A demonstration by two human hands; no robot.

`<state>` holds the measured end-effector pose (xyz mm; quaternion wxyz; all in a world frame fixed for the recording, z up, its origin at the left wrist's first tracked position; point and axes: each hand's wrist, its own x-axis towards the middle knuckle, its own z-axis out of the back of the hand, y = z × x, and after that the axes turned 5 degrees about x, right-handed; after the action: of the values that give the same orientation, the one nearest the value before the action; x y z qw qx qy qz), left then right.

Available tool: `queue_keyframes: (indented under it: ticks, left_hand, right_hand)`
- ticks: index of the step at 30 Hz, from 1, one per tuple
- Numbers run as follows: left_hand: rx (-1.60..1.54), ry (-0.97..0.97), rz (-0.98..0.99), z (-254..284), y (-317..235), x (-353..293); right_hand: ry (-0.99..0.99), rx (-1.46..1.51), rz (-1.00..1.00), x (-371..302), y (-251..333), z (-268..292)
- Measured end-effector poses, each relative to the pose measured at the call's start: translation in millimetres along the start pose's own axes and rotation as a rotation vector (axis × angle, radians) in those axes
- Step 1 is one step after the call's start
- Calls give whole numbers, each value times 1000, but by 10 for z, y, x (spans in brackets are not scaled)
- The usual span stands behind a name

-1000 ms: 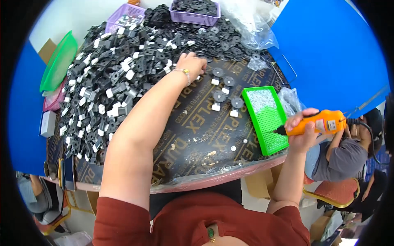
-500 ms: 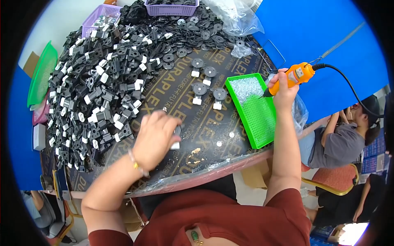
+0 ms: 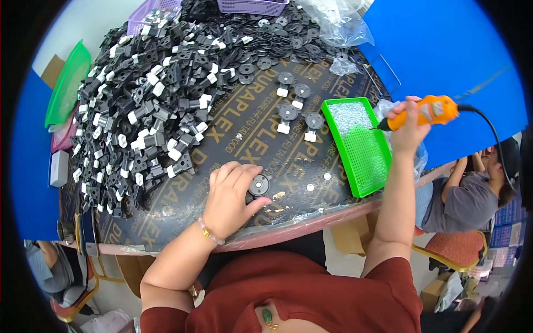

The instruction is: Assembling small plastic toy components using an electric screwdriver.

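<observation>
My left hand [image 3: 229,194] curls its thumb and fingers around a black round wheel part [image 3: 259,186] resting on the table near its front edge. Most of what lies under the wheel is hidden by the fingers. In my right hand [image 3: 410,130] is an orange electric screwdriver [image 3: 436,111], tilted so its tip hangs over a green tray [image 3: 362,191]. Small silvery screws [image 3: 348,115] fill the tray's far part, and its near part is a perforated grid. Between the hands stand several black wheel assemblies with white ends [image 3: 287,113].
A large heap of black and white parts [image 3: 150,111] covers the table's left, with loose black discs [image 3: 266,44] behind. Purple baskets [image 3: 252,6] and a clear plastic bag [image 3: 338,25] sit at the back. A black cord [image 3: 488,116] trails from the screwdriver. Another person [image 3: 466,194] sits at right.
The whole view has shifted a little. My left hand has turned and closed around the wheel part, which now shows between thumb and fingers. The screwdriver stays over the tray.
</observation>
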<state>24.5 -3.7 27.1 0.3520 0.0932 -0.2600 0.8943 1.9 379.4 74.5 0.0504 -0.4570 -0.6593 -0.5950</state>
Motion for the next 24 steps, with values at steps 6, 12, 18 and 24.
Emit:
queue_keyframes:
  ticks: [6, 12, 18, 24]
  left_hand:
    - [-103, -13, 29, -77, 135, -51]
    - [-114, -39, 42, -129, 160, -68]
    - [-123, -48, 66, -106, 135, -67]
    - [-123, -49, 65, -119, 142, -74]
  right_hand:
    - [307, 270, -18, -538, 563, -715]
    - [531, 557, -279, -1171, 442, -1425]
    - [588, 564, -316, -1269, 336, -1597]
    - [591, 549, -357, -1303, 284, -1615]
